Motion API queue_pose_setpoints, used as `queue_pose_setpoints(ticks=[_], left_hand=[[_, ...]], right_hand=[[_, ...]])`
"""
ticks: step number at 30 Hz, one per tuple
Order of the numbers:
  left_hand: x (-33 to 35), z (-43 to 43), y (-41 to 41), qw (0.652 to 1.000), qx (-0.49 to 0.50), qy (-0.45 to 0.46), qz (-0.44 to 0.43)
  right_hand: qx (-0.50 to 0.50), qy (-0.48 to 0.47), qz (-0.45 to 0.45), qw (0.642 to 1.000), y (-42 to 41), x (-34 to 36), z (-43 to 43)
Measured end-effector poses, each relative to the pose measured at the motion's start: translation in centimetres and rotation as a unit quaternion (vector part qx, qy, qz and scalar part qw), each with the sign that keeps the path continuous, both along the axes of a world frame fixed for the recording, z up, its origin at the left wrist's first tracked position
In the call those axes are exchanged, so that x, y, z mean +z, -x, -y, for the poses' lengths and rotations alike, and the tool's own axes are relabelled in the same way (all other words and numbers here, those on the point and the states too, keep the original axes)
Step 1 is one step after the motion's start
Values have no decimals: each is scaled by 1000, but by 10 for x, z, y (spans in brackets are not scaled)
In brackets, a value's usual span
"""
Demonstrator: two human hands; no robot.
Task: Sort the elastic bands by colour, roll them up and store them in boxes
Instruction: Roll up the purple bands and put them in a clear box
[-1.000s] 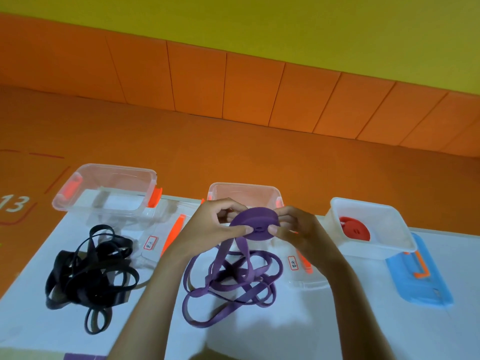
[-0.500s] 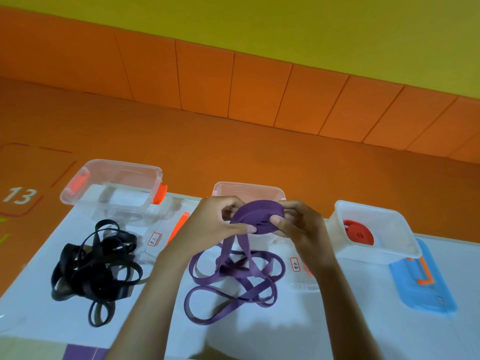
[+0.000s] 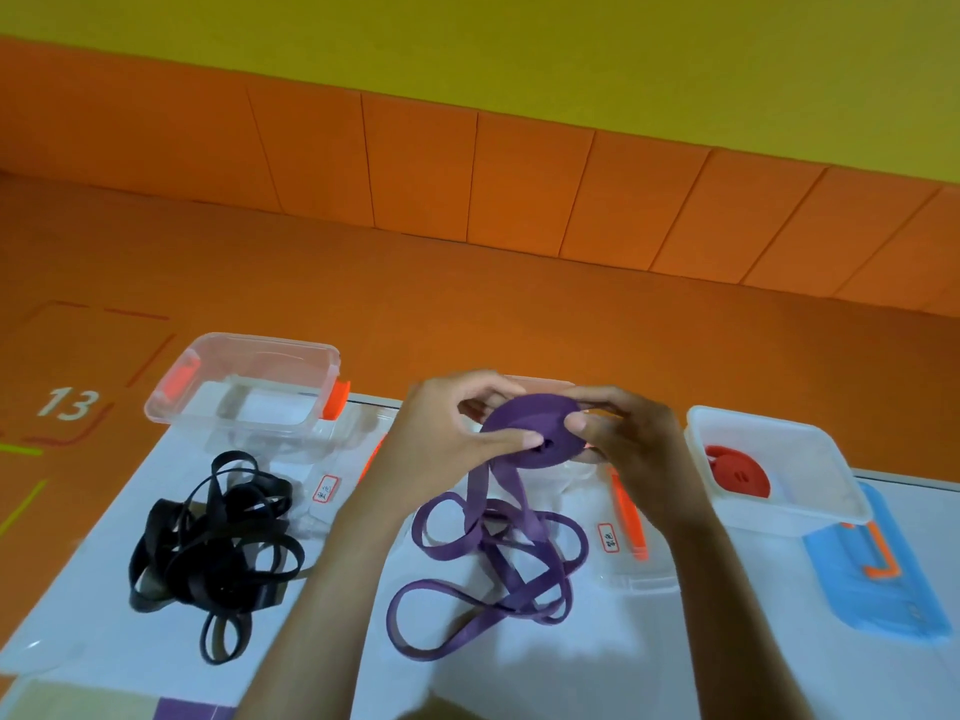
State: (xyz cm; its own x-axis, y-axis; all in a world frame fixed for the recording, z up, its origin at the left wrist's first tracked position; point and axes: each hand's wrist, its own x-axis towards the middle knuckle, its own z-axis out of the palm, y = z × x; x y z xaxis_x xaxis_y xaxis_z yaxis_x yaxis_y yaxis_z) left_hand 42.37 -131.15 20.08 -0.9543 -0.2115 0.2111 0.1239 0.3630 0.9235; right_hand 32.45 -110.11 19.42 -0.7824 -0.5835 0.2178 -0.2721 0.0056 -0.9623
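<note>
The purple roll [image 3: 524,426] is tilting further, centre frame, left hand [image 3: 436,452] and right hand [image 3: 628,444] gripping it (mid-rolling); its loose tail [image 3: 480,493] needs winding next.

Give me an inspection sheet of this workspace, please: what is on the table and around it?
Surface: white table, bands and boxes on it.
Job's things: purple roll held above the table, its loose tail trailing in loops; black bands tangled, unrolled; red roll in the white box; clear box holds no band; blue lid and clear lid lie off.
Clutter: purple patch at the near edge, unclear what.
Grips: left hand and right hand both pinch the purple roll.
Cables: nothing seen.
Surroundings: orange floor marked 13, orange wall panels, yellow wall.
</note>
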Motion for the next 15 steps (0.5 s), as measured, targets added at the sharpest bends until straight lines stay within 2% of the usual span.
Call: queue_pose_setpoints(ticks=[3, 6, 11, 13, 15], left_hand=[[2, -2, 6, 999, -18, -32, -10], [0, 4, 7, 997, -38, -44, 41], [6, 16, 9, 992, -48, 107, 56], [8, 12, 11, 991, -49, 119, 35], [6, 4, 11, 995, -46, 90, -8]], right_hand=[[-26, 67, 39, 997, 1, -2, -2], [-30, 47, 40, 998, -1, -5, 2], [12, -57, 1, 998, -7, -6, -3], [2, -49, -10, 999, -8, 1, -4], [-22, -9, 4, 1000, -8, 8, -6]])
